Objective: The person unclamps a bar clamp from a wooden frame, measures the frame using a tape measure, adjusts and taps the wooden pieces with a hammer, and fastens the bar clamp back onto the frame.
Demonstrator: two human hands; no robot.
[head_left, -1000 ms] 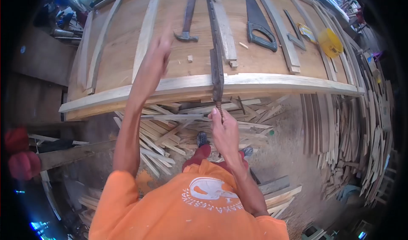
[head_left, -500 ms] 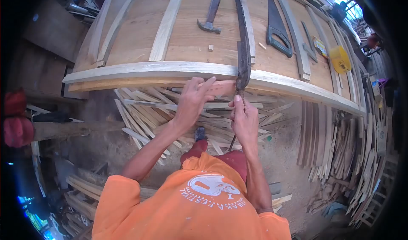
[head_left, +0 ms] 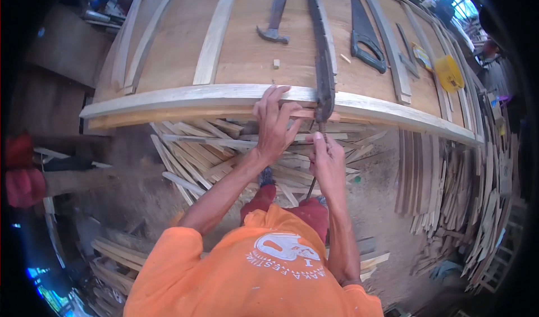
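Note:
A long dark metal bar clamp (head_left: 324, 70) lies across the wooden panel (head_left: 252, 59) and over its near edge rail (head_left: 185, 96). My right hand (head_left: 327, 159) is closed on the clamp's screw, just below the edge. My left hand (head_left: 275, 123) is at the rail left of the clamp, its fingers round a thin reddish wood piece (head_left: 305, 114). That piece sits between the clamp's near end and the rail, partly hidden by the fingers and clamp.
On the panel lie a hammer (head_left: 275, 17), a handsaw (head_left: 366, 36), a try square (head_left: 409, 56), a yellow container (head_left: 449, 73) and crosswise slats. Wood strips (head_left: 185, 148) litter the floor below. Stacked boards (head_left: 449, 193) stand at the right.
My left hand came down from above the panel to its edge, bringing the reddish piece, which has since slid right under the clamp's end. My right hand stays on the screw.

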